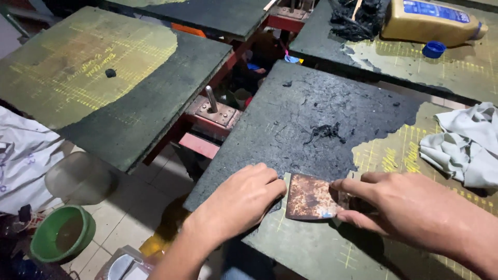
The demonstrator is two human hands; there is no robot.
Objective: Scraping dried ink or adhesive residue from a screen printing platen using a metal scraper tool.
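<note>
A rusty flat metal scraper blade point(310, 197) lies pressed on the near part of a dark, residue-coated printing platen point(321, 103). My right hand point(410, 210) grips the blade's right end between thumb and fingers. My left hand point(239, 199) rests fingers-down on the platen, its fingertips touching the blade's left edge. Scraped black residue point(326, 131) is curled up in a small heap just beyond the blade. Where the coating is gone, yellow grid lines on green show to the right.
A crumpled grey rag point(464, 145) lies on the platen's right side. Behind stand a yellow bottle point(430, 19), a blue cap point(433, 49) and a black residue pile point(358, 18). Another platen point(104, 78) is at left. A green bowl point(62, 233) sits on the tiled floor.
</note>
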